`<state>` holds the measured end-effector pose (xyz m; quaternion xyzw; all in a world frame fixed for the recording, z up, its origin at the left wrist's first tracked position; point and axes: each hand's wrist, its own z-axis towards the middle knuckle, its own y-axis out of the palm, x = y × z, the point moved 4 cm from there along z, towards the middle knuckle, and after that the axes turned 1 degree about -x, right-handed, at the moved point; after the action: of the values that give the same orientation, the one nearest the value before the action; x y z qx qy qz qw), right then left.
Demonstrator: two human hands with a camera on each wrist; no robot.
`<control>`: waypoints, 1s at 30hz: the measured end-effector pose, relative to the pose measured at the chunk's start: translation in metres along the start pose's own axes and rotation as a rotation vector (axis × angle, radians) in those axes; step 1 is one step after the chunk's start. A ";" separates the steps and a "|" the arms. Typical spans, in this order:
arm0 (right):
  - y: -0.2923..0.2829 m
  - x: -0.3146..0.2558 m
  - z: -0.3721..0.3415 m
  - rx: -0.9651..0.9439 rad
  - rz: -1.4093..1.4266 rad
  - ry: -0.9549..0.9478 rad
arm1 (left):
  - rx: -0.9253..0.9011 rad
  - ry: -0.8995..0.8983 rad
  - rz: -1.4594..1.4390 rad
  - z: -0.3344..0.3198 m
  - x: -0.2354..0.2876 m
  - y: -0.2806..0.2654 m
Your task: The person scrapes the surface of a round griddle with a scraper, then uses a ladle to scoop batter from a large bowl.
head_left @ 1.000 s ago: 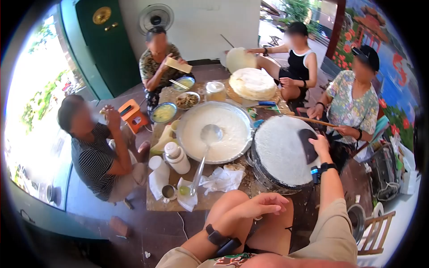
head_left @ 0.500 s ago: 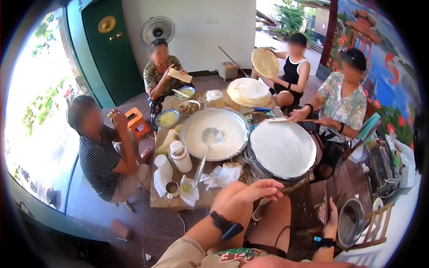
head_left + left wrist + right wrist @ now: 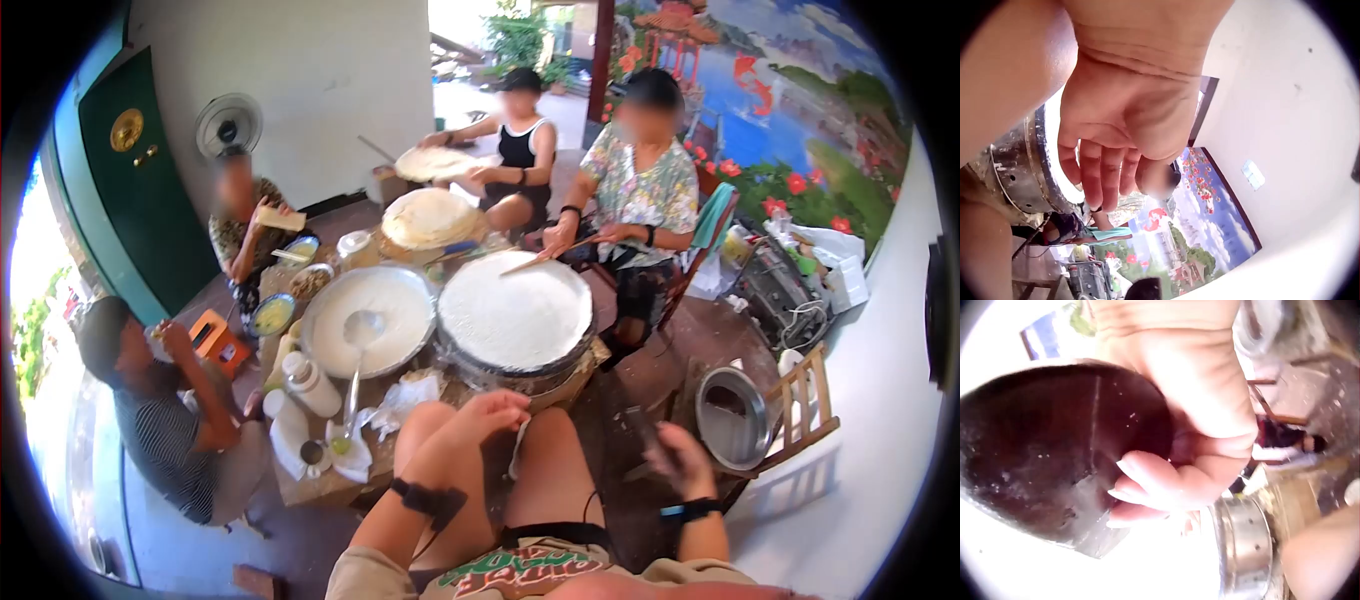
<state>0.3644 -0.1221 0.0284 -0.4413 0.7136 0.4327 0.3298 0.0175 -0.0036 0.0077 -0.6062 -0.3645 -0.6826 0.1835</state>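
Note:
My right hand (image 3: 685, 462) grips a dark, rounded flat scraper (image 3: 1041, 450) at one edge, its fingers bent over the face in the right wrist view. Hand and scraper are beside my right knee, off the table. Above my knees hangs my left hand (image 3: 490, 415), loosely bent and holding nothing; its palm faces the left wrist camera. Just beyond it, a round griddle (image 3: 530, 377) on a metal stove (image 3: 1025, 169) bears a white batter sheet (image 3: 515, 305). A person opposite holds a thin wooden stick (image 3: 535, 262) over that sheet.
A large batter basin (image 3: 385, 373) with a ladle (image 3: 365, 327) stands left of the griddle. Stacked flatbreads (image 3: 430, 220) lie behind. To my right are a steel pot (image 3: 765, 425) and wooden chair (image 3: 805, 390). Several people sit around the table.
My right hand has left the griddle with the scraper and is now low at my right. The stick has moved over the sheet. The view has swung right.

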 end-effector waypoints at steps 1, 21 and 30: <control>0.005 0.029 0.026 -0.123 -0.008 0.112 | -0.049 -0.008 0.039 0.003 -0.006 0.005; 0.099 0.187 0.148 -0.803 0.361 0.550 | 0.316 0.077 -0.291 0.026 -0.001 -0.062; 0.096 0.191 0.154 -0.848 0.453 0.653 | 0.451 0.126 0.138 0.031 -0.028 -0.051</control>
<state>0.2148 -0.0251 -0.1663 -0.4816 0.6195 0.5818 -0.2139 0.0092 0.0479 -0.0337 -0.5295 -0.4531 -0.6064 0.3829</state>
